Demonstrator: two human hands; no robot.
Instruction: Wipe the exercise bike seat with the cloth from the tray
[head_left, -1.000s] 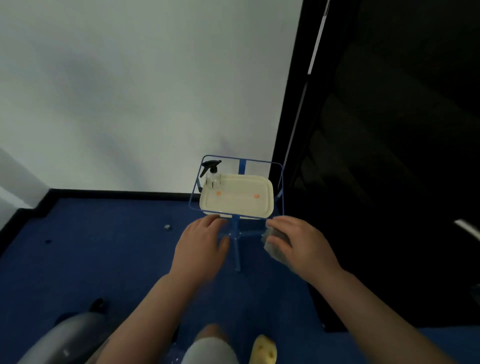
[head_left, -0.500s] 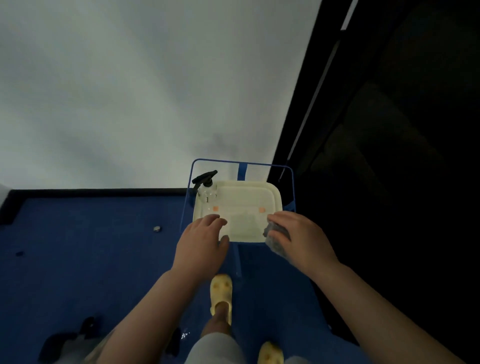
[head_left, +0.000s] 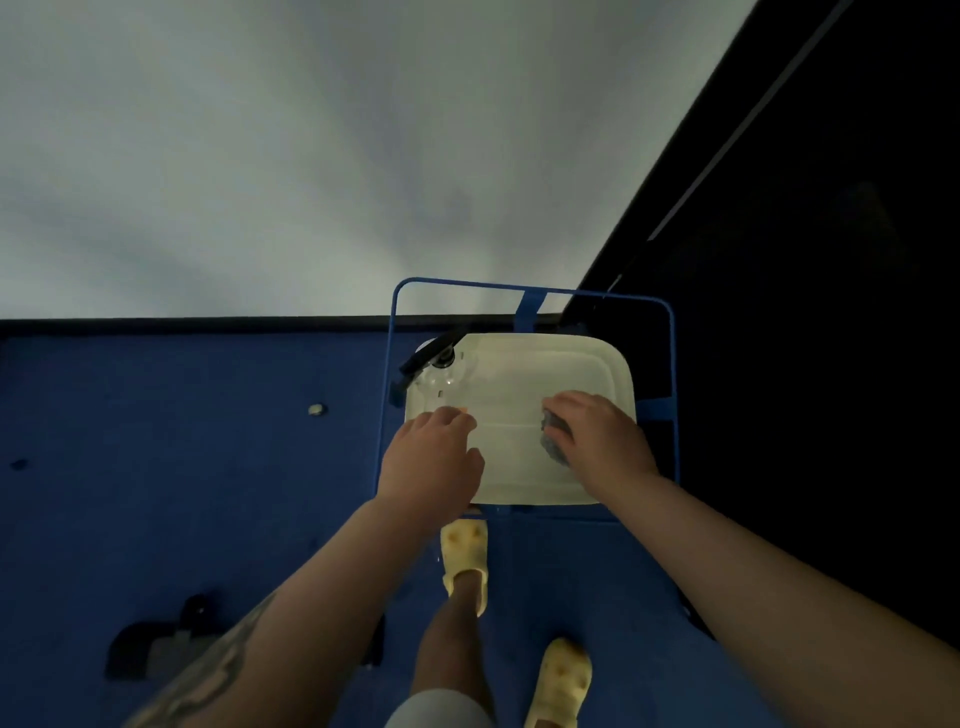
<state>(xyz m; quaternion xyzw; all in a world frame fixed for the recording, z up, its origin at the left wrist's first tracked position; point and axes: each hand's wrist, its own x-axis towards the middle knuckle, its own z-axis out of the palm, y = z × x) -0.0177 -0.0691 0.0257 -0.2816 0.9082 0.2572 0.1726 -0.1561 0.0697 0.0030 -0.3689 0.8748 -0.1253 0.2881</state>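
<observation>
A white tray (head_left: 582, 358) sits on a blue wire-frame stand (head_left: 670, 364) by the wall. My right hand (head_left: 602, 441) grips a grey cloth (head_left: 553, 441) over the right half of the tray. My left hand (head_left: 434, 457) hovers over the tray's near left corner, fingers loosely bent, holding nothing. A clear spray bottle with a black trigger (head_left: 439, 364) stands in the tray's far left corner. The exercise bike seat is not in view.
Blue carpet (head_left: 182, 467) covers the floor, a white wall rises behind, and a dark panel fills the right. A dark bike part (head_left: 156, 649) lies at lower left. My feet in yellow clogs (head_left: 465, 561) stand just before the stand.
I have stepped closer, so the tray now lies under both hands. My right hand has carried the cloth from in front of the stand to over the tray.
</observation>
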